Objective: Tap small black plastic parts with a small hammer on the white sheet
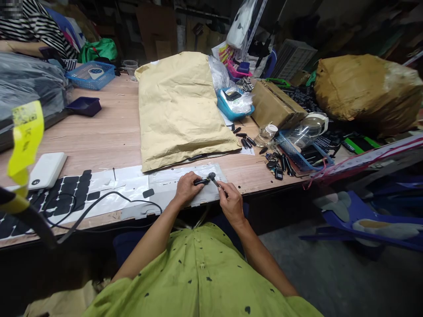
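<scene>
Near the table's front edge, my left hand [189, 188] is closed around a small black part [201, 181]. My right hand [232, 203] pinches a thin metallic tool [216, 182] with a round dark head [211, 175]. The tool's head meets the tip of the black part between both hands. Below them lies a clear plastic sheet [168, 189] over white paper. A single black rounded patch [148, 193] rests on the sheet, left of my left hand.
A large beige sack [181, 105] lies beyond my hands. To the left are a white power bank [48, 171], a dark cable [109, 193] and sheets of black patches [71, 193]. Rightward stand a blue basket [302, 160], a jug [310, 130] and a cardboard box [274, 103].
</scene>
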`<action>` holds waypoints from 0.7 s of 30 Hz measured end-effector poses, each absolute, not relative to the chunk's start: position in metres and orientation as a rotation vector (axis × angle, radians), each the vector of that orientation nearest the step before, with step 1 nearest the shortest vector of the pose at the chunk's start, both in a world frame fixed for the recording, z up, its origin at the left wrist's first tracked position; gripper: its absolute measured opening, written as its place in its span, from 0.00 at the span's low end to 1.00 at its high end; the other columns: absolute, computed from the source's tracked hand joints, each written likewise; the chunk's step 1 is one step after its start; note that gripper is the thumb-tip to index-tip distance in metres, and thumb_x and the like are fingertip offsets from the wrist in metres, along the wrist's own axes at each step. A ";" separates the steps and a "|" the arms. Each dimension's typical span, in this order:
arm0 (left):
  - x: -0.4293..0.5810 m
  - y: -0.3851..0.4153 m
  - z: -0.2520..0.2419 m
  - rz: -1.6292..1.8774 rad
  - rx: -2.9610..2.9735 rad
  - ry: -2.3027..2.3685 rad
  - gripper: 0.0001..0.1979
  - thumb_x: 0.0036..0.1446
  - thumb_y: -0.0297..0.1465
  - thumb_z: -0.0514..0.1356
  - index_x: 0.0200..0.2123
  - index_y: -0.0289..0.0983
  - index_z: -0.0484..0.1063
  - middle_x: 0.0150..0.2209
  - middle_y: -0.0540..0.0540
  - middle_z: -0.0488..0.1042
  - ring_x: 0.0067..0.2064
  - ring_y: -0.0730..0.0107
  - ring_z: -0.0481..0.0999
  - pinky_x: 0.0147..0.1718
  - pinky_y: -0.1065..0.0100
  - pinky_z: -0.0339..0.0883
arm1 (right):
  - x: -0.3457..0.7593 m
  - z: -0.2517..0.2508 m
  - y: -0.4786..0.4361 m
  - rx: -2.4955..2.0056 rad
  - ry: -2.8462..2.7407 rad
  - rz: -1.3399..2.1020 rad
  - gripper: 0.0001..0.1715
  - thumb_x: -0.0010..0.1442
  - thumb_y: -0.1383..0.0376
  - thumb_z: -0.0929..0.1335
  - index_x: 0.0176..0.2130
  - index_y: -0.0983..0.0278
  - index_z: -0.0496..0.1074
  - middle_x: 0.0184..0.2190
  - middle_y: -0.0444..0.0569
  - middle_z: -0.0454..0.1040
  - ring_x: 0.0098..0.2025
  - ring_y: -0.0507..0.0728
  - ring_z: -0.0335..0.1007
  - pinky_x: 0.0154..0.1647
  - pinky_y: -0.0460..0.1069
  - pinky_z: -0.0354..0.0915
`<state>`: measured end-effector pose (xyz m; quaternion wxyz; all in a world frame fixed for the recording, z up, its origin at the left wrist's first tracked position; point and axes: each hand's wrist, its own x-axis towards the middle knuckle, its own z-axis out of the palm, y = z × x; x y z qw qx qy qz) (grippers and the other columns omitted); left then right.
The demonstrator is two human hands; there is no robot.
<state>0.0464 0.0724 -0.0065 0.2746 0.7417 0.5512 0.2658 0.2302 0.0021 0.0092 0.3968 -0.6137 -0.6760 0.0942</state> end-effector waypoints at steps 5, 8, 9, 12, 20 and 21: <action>0.047 0.073 -0.007 0.713 1.988 1.486 0.07 0.53 0.30 0.66 0.36 0.43 0.82 0.35 0.48 0.78 0.42 0.60 0.76 0.46 0.60 0.69 | 0.231 0.007 0.001 -1.564 -1.711 0.226 0.19 0.67 0.67 0.62 0.47 0.59 0.81 0.37 0.50 0.79 0.42 0.57 0.76 0.44 0.49 0.71; 0.047 0.073 -0.008 0.722 1.984 1.480 0.07 0.53 0.30 0.66 0.36 0.43 0.82 0.35 0.48 0.78 0.42 0.60 0.76 0.46 0.61 0.70 | 0.230 0.007 0.000 -1.555 -1.711 0.213 0.19 0.67 0.66 0.62 0.47 0.59 0.81 0.38 0.51 0.79 0.42 0.57 0.76 0.45 0.50 0.71; 0.047 0.073 -0.008 0.728 1.982 1.477 0.07 0.53 0.30 0.66 0.36 0.43 0.82 0.35 0.48 0.78 0.42 0.61 0.76 0.45 0.61 0.70 | 0.229 0.008 0.000 -1.547 -1.709 0.205 0.19 0.68 0.66 0.62 0.47 0.58 0.81 0.38 0.51 0.79 0.42 0.57 0.76 0.46 0.50 0.71; 0.048 0.073 -0.008 0.741 1.980 1.482 0.06 0.52 0.29 0.66 0.36 0.42 0.82 0.35 0.48 0.77 0.41 0.61 0.76 0.45 0.61 0.70 | 0.228 0.008 0.000 -1.540 -1.713 0.193 0.19 0.68 0.66 0.61 0.47 0.58 0.81 0.38 0.51 0.80 0.43 0.57 0.76 0.46 0.50 0.71; 0.050 0.072 -0.005 0.729 1.968 1.500 0.06 0.52 0.27 0.66 0.34 0.41 0.81 0.34 0.48 0.78 0.42 0.61 0.77 0.45 0.62 0.70 | 0.224 0.014 0.000 -1.513 -1.725 0.208 0.19 0.68 0.66 0.62 0.47 0.59 0.81 0.37 0.51 0.80 0.42 0.57 0.77 0.45 0.50 0.72; 0.050 0.072 -0.004 0.725 1.963 1.500 0.07 0.52 0.27 0.65 0.35 0.41 0.81 0.35 0.48 0.78 0.42 0.61 0.77 0.45 0.62 0.70 | 0.222 0.017 0.000 -1.492 -1.725 0.208 0.19 0.69 0.66 0.62 0.48 0.59 0.81 0.37 0.51 0.80 0.42 0.57 0.77 0.45 0.50 0.72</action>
